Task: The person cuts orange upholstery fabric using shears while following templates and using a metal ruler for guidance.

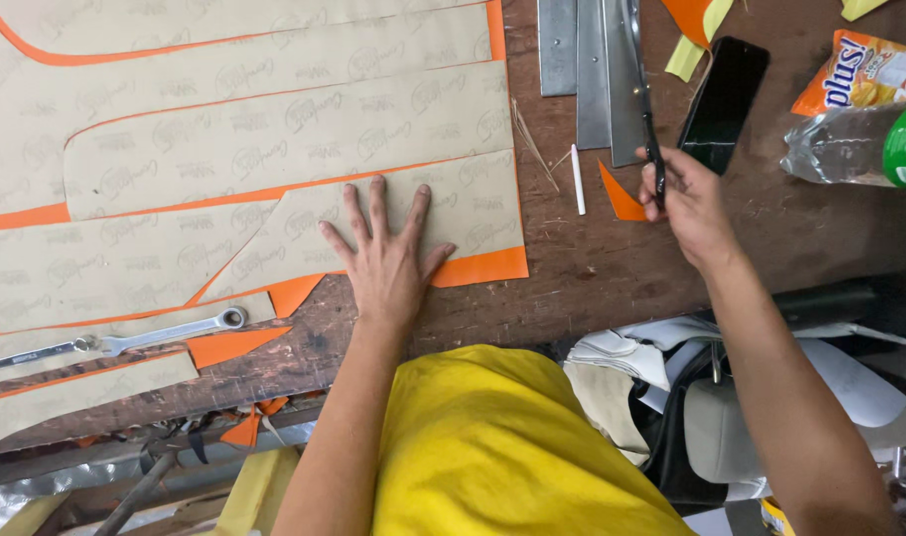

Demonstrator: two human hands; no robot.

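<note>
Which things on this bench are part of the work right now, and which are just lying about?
In use: left hand flat on tan pattern pieces over orange sheet; right hand holding scissors.

Lying about: wrench, phone, bottle, snack bag, white chalk stick, metal rulers.

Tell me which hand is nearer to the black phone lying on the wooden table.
Right. The right hand, gripping black scissors, sits just below the black phone; the left hand presses flat on tan paper patterns far to its left.
</note>
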